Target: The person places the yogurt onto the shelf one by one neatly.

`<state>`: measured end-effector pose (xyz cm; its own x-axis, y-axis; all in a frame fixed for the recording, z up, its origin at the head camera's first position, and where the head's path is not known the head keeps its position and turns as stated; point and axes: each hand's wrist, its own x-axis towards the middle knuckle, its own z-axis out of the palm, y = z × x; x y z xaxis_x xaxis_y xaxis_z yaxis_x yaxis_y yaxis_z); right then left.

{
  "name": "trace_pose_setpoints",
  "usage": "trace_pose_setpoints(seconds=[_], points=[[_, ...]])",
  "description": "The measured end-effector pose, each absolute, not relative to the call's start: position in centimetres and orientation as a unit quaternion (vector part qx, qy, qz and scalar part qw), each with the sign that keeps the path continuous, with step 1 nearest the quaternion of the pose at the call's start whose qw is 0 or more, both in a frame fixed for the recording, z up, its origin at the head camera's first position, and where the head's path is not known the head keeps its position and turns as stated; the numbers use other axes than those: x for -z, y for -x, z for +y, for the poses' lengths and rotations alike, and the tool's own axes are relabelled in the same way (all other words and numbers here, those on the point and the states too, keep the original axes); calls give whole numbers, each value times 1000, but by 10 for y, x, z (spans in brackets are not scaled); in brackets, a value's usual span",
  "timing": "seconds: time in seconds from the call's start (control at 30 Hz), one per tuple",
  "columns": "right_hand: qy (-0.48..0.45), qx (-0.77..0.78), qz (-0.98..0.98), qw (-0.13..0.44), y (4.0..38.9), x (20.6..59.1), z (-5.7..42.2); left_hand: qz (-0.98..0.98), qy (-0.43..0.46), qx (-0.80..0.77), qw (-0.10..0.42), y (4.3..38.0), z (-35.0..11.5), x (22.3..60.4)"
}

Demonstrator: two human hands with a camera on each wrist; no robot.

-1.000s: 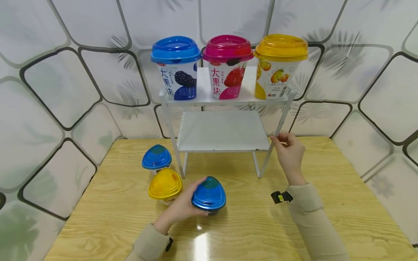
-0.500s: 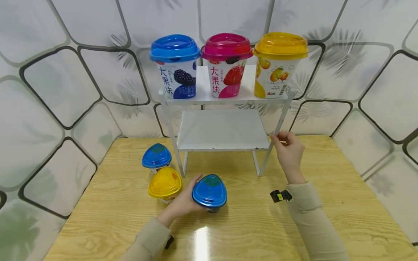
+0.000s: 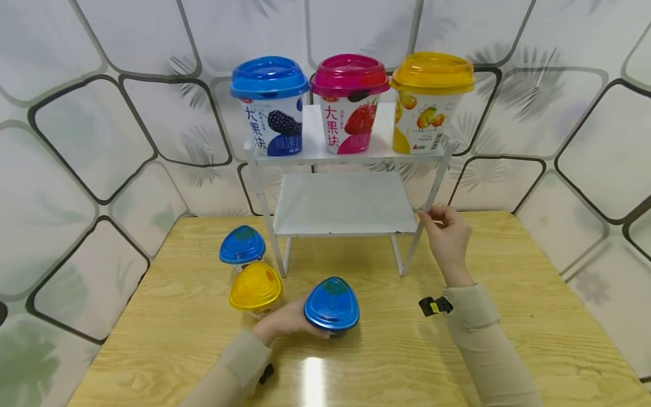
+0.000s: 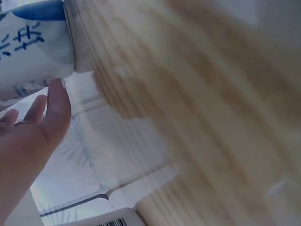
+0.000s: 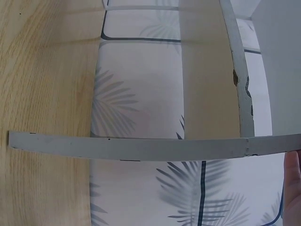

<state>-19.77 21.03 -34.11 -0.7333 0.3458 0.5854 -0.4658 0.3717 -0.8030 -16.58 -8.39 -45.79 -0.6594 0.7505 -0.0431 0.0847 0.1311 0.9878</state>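
My left hand (image 3: 286, 321) holds a blue-lidded yogurt cup (image 3: 331, 305) by its left side, in front of the white two-tier rack (image 3: 346, 203). In the left wrist view the fingers (image 4: 57, 106) lie along the cup's white printed wall (image 4: 35, 52); the thumb is hidden. My right hand (image 3: 450, 240) pinches the rack's right front leg between thumb and forefinger, level with the lower shelf. One fingertip (image 5: 292, 174) shows against that grey leg (image 5: 127, 148) in the right wrist view. A yellow-lidded cup (image 3: 255, 287) stands just left of my left hand, with another blue-lidded cup (image 3: 242, 246) behind it.
Blue-lidded (image 3: 269, 79), pink-lidded (image 3: 351, 76) and yellow-lidded (image 3: 432, 73) yogurt cups stand in a row on the top shelf. The wooden table (image 3: 513, 316) meets patterned wall panels (image 3: 508, 113) at the back and sides.
The held blue-lidded cup has shifted slightly right, and my left hand has turned so its thumb no longer shows in the head view. My right hand stays on the rack leg.
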Motion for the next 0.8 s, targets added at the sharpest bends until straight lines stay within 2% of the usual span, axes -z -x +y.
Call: trace_pose_setpoints(seconds=[0.5,0.8], points=[[-37,-555,-746,367,197,341,208,678,-374,-555,305,176,-70,456],[-34,-563,-740,368,212,360,220,666,-404,-544,312,180,-68,458]])
